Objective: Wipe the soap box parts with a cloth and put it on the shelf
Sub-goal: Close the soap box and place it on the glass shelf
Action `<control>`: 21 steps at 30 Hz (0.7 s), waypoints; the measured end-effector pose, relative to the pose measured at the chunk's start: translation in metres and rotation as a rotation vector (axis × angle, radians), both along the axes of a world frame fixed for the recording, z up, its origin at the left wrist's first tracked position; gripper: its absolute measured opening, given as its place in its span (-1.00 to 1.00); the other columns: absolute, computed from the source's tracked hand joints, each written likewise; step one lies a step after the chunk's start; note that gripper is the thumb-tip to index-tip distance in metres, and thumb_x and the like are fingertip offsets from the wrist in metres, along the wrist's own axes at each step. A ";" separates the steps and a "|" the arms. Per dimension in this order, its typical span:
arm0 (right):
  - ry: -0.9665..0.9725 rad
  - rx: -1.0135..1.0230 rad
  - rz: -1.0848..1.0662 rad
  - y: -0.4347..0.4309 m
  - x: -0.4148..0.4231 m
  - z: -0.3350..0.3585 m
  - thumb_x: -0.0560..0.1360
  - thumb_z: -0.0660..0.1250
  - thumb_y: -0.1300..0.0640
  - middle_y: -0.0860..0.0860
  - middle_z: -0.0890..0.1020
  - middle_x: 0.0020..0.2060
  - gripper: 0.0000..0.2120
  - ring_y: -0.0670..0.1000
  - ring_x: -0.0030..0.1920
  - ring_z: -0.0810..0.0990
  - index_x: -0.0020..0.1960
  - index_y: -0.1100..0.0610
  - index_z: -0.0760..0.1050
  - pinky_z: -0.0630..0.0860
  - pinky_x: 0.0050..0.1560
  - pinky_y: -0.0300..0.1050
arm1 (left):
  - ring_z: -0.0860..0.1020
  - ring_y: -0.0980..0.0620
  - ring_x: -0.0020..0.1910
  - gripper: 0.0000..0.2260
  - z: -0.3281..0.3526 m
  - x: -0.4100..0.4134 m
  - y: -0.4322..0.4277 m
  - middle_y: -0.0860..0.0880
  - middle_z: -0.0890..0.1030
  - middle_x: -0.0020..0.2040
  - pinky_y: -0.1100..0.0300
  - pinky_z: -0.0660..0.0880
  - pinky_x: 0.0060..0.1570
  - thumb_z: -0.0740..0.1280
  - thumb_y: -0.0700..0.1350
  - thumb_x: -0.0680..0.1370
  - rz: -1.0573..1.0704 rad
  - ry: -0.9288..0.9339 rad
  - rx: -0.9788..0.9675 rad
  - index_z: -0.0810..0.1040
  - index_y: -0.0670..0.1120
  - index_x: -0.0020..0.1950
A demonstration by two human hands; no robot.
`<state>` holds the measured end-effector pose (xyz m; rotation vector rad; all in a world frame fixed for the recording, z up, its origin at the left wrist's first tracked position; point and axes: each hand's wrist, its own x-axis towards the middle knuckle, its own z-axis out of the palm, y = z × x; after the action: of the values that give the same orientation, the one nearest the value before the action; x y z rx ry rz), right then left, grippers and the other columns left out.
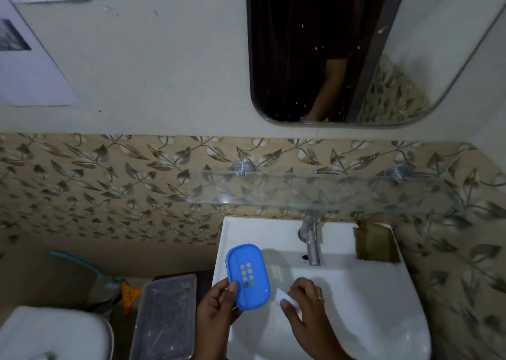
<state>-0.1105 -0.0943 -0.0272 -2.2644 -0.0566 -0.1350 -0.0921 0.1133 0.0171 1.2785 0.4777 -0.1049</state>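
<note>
Blue oval plastic soap box part is pinched by the left hand above the white ceramic sink's left rim. The right hand grips a small white cloth just beside it.

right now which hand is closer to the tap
Right. The right hand, holding the white cloth, sits in front of the tap; the left hand, holding the blue soap box part, is off to its left.
</note>
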 end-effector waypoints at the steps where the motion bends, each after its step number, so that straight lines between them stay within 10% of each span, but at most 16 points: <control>1: 0.073 0.101 -0.002 -0.006 -0.012 0.010 0.56 0.36 -0.04 -0.11 0.57 -0.06 -0.85 -0.06 0.04 0.51 -0.09 0.03 0.58 0.34 0.11 -0.38 | 0.76 -0.04 -0.13 -0.86 0.002 -0.002 -0.002 -0.14 0.77 -0.07 0.16 0.64 -0.28 0.37 -0.21 0.61 -0.007 -0.002 -0.006 0.71 -0.11 0.09; 5: 0.305 0.357 0.015 -0.032 -0.042 0.055 0.49 0.28 -0.33 0.03 0.62 -0.23 -0.60 -0.18 -0.21 0.58 -0.02 0.01 0.54 0.41 -0.15 -0.37 | 0.76 -0.01 -0.10 -0.83 0.011 -0.011 -0.011 -0.10 0.78 -0.07 0.21 0.63 -0.29 0.36 -0.20 0.62 -0.031 0.003 -0.019 0.74 -0.01 0.03; 11: 0.274 0.859 -0.175 -0.045 -0.027 0.110 0.58 0.26 0.03 0.04 0.74 -0.07 -0.78 -0.02 -0.09 0.70 0.05 0.05 0.66 0.60 -0.08 -0.10 | 0.76 -0.03 -0.13 -0.87 0.031 -0.032 -0.036 -0.14 0.78 -0.08 0.20 0.63 -0.31 0.35 -0.23 0.62 -0.084 -0.009 -0.039 0.69 -0.13 0.09; 21: -0.004 0.545 -0.342 -0.034 0.001 0.128 0.54 0.37 -0.10 -0.11 0.65 -0.04 -0.92 -0.15 -0.01 0.64 -0.03 -0.14 0.61 0.59 0.02 -0.14 | 0.75 -0.04 -0.05 -0.86 0.070 -0.055 -0.088 -0.15 0.76 0.00 0.12 0.65 -0.20 0.40 -0.11 0.59 -0.229 -0.037 -0.125 0.76 -0.02 0.06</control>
<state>-0.1098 -0.1287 0.1005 -1.7113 0.3294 -0.2975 -0.1471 0.0254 0.0875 1.2070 0.2869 -0.2989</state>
